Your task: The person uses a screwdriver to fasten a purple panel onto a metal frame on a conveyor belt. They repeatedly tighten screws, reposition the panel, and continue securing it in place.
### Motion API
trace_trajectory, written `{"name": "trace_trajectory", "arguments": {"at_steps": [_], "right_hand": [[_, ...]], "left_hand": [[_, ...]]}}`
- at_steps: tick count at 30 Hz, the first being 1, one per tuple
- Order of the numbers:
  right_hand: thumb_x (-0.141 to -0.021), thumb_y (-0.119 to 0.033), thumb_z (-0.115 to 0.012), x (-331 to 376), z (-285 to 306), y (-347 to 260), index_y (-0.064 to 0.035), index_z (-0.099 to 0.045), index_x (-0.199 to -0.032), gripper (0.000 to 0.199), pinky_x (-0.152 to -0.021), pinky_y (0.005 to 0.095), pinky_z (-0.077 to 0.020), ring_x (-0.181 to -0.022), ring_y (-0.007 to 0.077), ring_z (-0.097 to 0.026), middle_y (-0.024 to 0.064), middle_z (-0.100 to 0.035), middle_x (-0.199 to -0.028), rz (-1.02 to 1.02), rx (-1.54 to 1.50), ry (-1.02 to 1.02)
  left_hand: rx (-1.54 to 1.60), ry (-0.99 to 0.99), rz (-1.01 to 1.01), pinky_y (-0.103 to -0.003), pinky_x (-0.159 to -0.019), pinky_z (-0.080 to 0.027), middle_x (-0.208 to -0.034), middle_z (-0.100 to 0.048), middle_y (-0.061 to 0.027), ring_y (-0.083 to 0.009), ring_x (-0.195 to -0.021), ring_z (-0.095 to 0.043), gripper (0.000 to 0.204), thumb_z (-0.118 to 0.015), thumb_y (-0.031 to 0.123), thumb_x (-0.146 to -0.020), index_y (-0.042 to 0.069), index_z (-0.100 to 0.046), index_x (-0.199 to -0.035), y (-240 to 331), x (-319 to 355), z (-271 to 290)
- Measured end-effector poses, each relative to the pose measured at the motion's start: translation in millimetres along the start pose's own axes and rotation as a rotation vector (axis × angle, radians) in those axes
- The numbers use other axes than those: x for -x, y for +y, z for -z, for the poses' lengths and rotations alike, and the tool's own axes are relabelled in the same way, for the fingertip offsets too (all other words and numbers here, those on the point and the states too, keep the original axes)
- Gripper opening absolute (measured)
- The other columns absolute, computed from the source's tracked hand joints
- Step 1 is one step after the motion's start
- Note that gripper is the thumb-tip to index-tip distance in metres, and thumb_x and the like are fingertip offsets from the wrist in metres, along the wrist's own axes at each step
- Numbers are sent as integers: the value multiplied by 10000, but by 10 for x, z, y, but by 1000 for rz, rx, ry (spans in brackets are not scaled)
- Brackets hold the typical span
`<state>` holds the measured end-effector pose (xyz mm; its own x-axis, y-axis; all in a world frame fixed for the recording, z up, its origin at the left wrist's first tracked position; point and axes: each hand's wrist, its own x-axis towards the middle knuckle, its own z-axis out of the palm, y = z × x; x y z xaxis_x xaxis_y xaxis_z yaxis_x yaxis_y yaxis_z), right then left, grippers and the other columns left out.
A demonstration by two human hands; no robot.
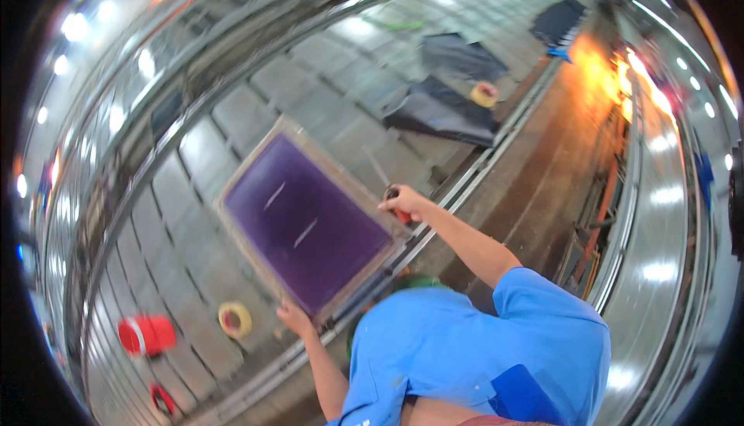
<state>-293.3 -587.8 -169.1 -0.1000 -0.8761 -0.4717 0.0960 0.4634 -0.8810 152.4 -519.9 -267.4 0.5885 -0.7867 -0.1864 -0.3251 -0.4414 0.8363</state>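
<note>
In front of me, tilted on the tiled grey surface, is a flat rectangular purple panel (310, 217) with a tan border and two pale streaks across its face. My left hand (294, 317) is closed on its near left corner. Close to the panel's right corner, my right hand (407, 203) grips a tool with a red-and-black handle (397, 203). A thin pale shaft, slightly blurred, points from this handle up and to the left. The tool's exact kind cannot be made out.
A yellow tape roll (235, 320), a red bucket-like container (146, 336) and a small red-and-black object (163, 400) lie at left. Dark folded sheets (446, 112) and another tape roll (484, 94) lie far right. A metal rail (496, 147) edges the surface; bright orange glare (593, 69) shows beyond.
</note>
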Motion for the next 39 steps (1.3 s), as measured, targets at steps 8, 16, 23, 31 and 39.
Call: {"name": "trace_trajectory", "arguments": {"at_steps": [8,16,23,31,39], "right_hand": [[-818,-110,-786,1161,-835,-1468,-39,-547,-921,270,-716,269,-529,-849,127,-626,51,-652,-927,319,-107,-256],[-884,-139,-717,1525,-2034,-1787,-38,-497,-1020,278,-703,281,-566,-901,131,-647,117,-678,-1082,401,-204,-604],[-887,-118,-706,1366,-2843,-1095,-33,-509,-1101,303,-776,307,-573,-947,154,-655,118,-676,-1085,254,-445,-837],[-840,-82,-701,650,-2663,857,-77,-505,-965,233,-478,251,-428,-546,77,-488,16,-567,-726,-116,-113,-353],[-834,-173,-734,869,-2719,890,-133,-478,-909,271,-379,273,-384,-497,88,-504,2,-556,-705,-322,-161,-604]], "left_hand": [[-270,-114,-298,-409,-622,-437,-733,-582,-154,-300,-663,-556,408,-659,343,-934,22,-420,-852,519,-74,650],[-54,-546,-635,-277,-690,-386,-739,-528,-73,-142,-694,-436,388,-427,382,-1038,30,-444,-877,2886,128,1796],[-359,-507,-745,-296,-737,-394,-862,-423,-37,-157,-805,-423,324,-537,345,-999,30,-460,-981,3216,12,2407],[-514,-422,-408,-393,-963,-417,-1180,-563,-225,-265,-1061,-548,577,-607,224,-917,-62,-377,-1363,3206,63,2978],[-619,-292,-325,-387,-963,-398,-1188,-544,-217,-290,-1070,-530,593,-604,251,-914,-31,-349,-1370,2968,-39,3268]]}}
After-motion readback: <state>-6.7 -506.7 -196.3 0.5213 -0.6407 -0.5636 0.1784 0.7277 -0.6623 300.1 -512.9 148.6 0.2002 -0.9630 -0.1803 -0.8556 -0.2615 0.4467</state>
